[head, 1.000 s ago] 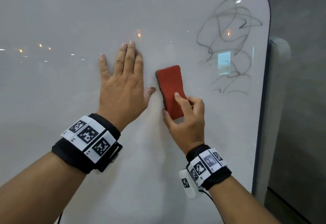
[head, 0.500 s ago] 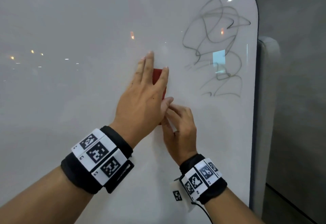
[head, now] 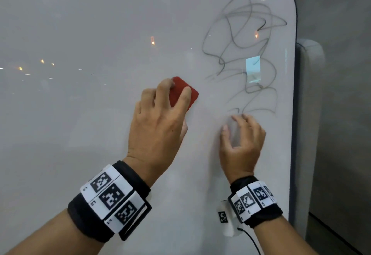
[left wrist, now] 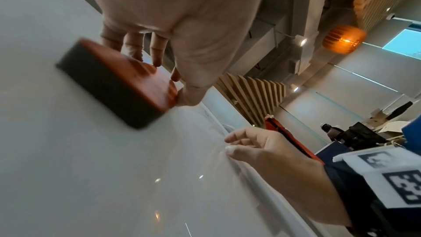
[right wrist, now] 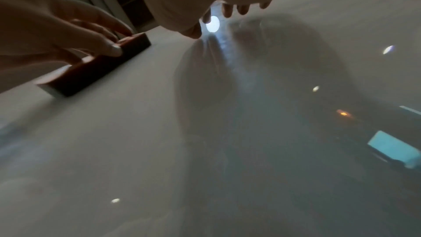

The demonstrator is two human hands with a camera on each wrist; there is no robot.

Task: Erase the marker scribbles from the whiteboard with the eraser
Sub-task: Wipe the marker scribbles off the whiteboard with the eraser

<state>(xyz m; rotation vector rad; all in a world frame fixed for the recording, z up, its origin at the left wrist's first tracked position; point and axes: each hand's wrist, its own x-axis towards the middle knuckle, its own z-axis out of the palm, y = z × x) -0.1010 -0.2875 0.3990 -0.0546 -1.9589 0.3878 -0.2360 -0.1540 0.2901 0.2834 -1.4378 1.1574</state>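
The red eraser (head: 190, 96) with its dark felt side lies flat against the whiteboard (head: 100, 154). My left hand (head: 178, 104) grips it, fingers curled over the red back and thumb at its lower edge (left wrist: 189, 96). The grey marker scribbles (head: 241, 50) fill the board's upper right, to the right of the eraser (left wrist: 109, 82). Just under the lowest scribble line is my right hand (head: 232, 124), loosely curled and holding nothing, with its fingertips (right wrist: 227, 12) near or on the board. In the right wrist view the eraser (right wrist: 98, 66) sits at the left under my left hand's fingers (right wrist: 109, 48).
The board's dark rounded right edge (head: 294, 114) runs close to my right hand. Beyond it stand a white panel (head: 311, 134) and a grey wall (head: 345, 94). Ceiling lights reflect in the glossy board.
The eraser passed from my right hand to my left, which came over from the bare board. My right hand let go and moved right, under the scribbles.
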